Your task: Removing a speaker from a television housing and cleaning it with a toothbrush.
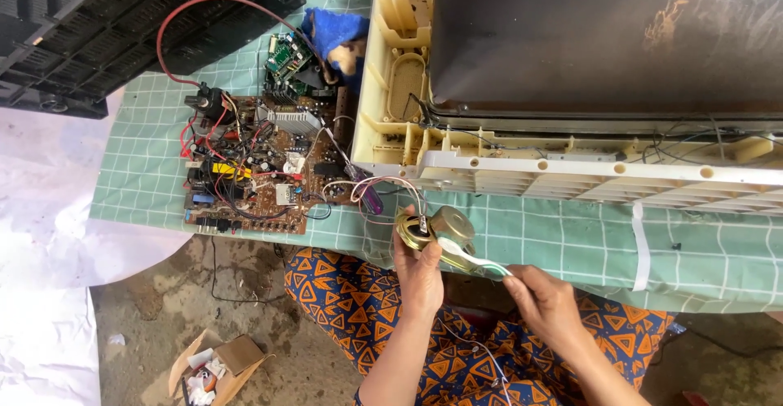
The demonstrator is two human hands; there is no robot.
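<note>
The left hand (pixel 420 271) grips a small round speaker (pixel 436 230) just above the table (pixel 571 239) edge, while the right hand (pixel 546 300) pinches its white strip (pixel 473 259), apparently mid-peel, needing a steady pull.

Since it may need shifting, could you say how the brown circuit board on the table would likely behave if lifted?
The circuit board probably lifts stiff and flat. Its many wires, including the red cable, would likely tug and snag. The crowded upright parts look fragile, so edge grips seem safer.
</note>
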